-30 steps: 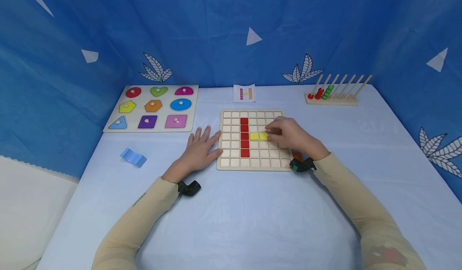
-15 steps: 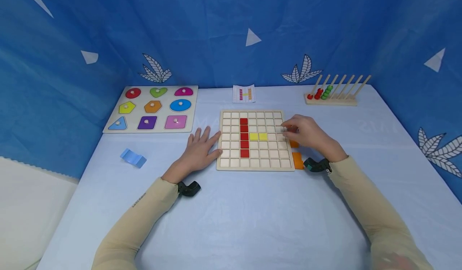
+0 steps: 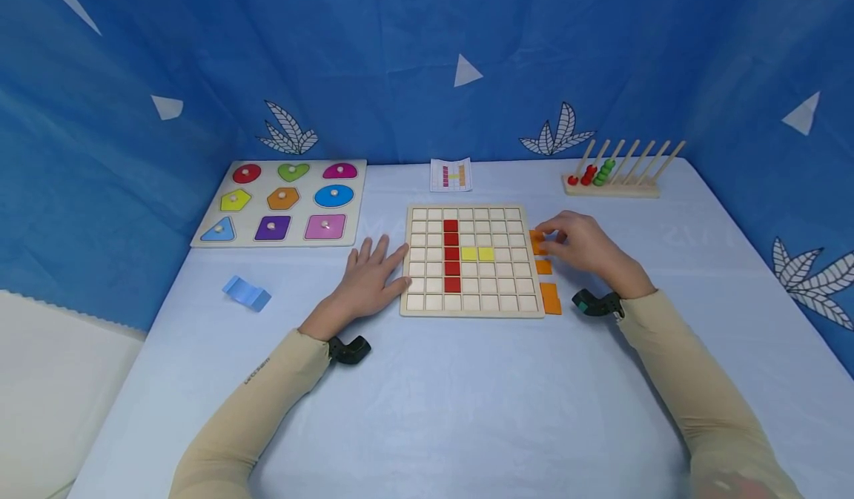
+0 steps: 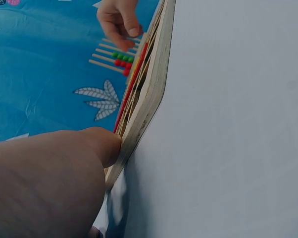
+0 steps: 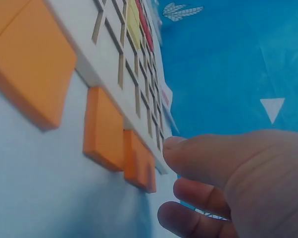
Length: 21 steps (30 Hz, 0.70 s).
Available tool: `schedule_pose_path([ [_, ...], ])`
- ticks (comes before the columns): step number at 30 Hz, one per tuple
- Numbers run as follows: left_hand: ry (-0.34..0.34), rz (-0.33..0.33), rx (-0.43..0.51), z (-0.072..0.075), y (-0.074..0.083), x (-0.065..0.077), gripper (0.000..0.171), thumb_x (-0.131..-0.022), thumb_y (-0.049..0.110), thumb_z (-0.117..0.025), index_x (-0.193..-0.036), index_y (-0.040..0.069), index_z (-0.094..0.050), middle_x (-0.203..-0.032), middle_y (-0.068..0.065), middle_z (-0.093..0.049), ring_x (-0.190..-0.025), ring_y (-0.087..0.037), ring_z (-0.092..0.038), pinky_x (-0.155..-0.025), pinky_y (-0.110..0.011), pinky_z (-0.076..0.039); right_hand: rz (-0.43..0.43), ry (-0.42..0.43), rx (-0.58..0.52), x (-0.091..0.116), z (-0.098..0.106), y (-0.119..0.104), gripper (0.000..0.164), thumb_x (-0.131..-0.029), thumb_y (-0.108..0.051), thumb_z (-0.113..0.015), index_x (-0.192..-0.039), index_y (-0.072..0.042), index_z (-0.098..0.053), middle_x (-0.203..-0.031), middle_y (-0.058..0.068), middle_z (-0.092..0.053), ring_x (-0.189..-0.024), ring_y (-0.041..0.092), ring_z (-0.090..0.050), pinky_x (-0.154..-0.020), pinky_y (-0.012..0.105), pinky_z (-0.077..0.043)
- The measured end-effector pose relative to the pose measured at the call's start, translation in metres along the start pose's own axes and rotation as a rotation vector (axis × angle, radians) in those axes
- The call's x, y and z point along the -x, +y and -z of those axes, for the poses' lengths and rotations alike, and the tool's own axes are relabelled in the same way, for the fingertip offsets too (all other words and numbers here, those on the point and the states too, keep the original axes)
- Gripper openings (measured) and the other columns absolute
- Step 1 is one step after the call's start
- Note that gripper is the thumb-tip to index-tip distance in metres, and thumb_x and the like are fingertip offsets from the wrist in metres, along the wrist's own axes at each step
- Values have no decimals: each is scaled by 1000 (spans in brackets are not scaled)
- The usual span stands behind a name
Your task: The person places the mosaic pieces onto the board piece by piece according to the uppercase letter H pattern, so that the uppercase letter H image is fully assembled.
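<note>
In the head view a wooden grid board (image 3: 433, 303) lies on the table, with a column of red square tiles (image 3: 451, 253) and two yellow tiles (image 3: 477, 254) in its cells. My left hand (image 3: 363, 285) lies with fingers spread, thumb and index finger at the board's left edge. Orange tiles (image 3: 550, 299) lie along the right edge. Over the farthest of these is my right hand (image 3: 582, 245), loosely curled. The right wrist view shows its thumb (image 5: 203, 156) and fingers apart with nothing between them, near the orange tiles (image 5: 139, 161).
A knobbed shape puzzle (image 3: 253, 180) lies at the back left, with a bent blue piece (image 3: 247, 292) in front of it. Behind the board lies a printed pattern card (image 3: 451, 176). A bead-peg abacus (image 3: 614, 187) stands at the back right, near the blue curtain (image 3: 373, 61).
My right hand has moved right, from the yellow tiles across the board to the orange tiles, which now show. Both yellow tiles stay in their cells. My left hand has not moved.
</note>
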<state>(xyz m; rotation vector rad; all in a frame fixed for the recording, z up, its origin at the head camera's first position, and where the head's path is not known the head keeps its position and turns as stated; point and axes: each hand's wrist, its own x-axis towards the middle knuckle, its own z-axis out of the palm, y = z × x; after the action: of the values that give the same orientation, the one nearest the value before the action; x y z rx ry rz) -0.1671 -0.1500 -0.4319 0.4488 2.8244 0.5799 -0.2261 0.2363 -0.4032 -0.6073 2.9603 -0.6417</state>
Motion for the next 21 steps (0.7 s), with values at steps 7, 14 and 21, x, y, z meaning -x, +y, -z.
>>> schedule_pose_path([
  [7, 0, -1, 3, 0, -1, 0, 69, -102, 44, -50, -162, 17, -29, -171, -23, -10, -157, -51, 2, -123, -70, -1, -3, -7, -10, -7, -7, 9, 30, -94, -8, -70, -122, 2, -71, -109, 22, -68, -81, 26, -55, -70, 32, -48],
  [14, 17, -9, -1, -2, -2, -2, 69, -102, 44, -50, -162, 16, -30, -171, -23, -11, -157, -51, 1, -123, -70, -2, -20, 4, -13, -14, -11, 13, 30, -97, -10, -66, -124, 3, -70, -112, 22, -69, -84, 28, -56, -76, 38, -50],
  [21, 15, -9, 2, -3, -2, -1, 69, -102, 43, -51, -162, 16, -30, -171, -23, -11, -157, -52, 1, -122, -71, -2, -24, 19, -33, -17, -15, 16, 28, -97, -10, -67, -122, 2, -72, -111, 22, -70, -86, 29, -58, -79, 41, -51],
])
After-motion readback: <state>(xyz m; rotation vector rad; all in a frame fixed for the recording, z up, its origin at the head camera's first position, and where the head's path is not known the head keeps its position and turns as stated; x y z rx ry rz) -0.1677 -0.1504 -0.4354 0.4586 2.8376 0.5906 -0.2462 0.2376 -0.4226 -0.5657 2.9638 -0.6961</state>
